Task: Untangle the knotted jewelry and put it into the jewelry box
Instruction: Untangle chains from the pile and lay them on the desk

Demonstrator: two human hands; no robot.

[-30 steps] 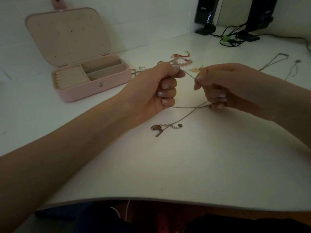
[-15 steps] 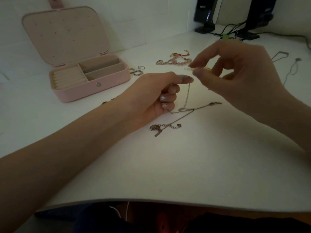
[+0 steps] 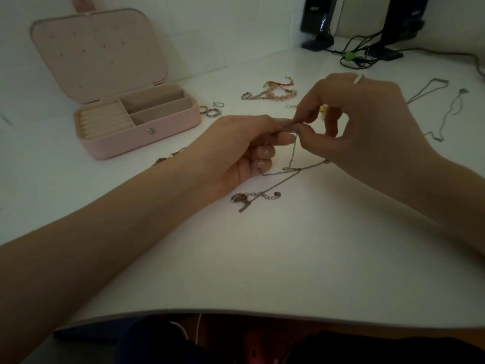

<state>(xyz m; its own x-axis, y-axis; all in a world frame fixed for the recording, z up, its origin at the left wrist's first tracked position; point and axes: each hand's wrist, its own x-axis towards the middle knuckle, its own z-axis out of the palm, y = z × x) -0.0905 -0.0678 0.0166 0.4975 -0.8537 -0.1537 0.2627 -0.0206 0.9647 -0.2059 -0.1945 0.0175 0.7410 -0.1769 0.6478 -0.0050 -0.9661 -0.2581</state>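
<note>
jewelry box [image 3: 136, 132]: matt pink leatherette, metal snap | necklace chain [image 3: 292, 158]: fine dull metal | table [image 3: 262, 258]: smooth matt white

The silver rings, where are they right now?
In the head view, the silver rings lie on the table left of centre, just right of the open jewelry box.

The left hand [image 3: 236, 151] lay curled, thumb against forefinger; the right hand [image 3: 362, 127] pinched at its fingertips, other fingers arched
</note>
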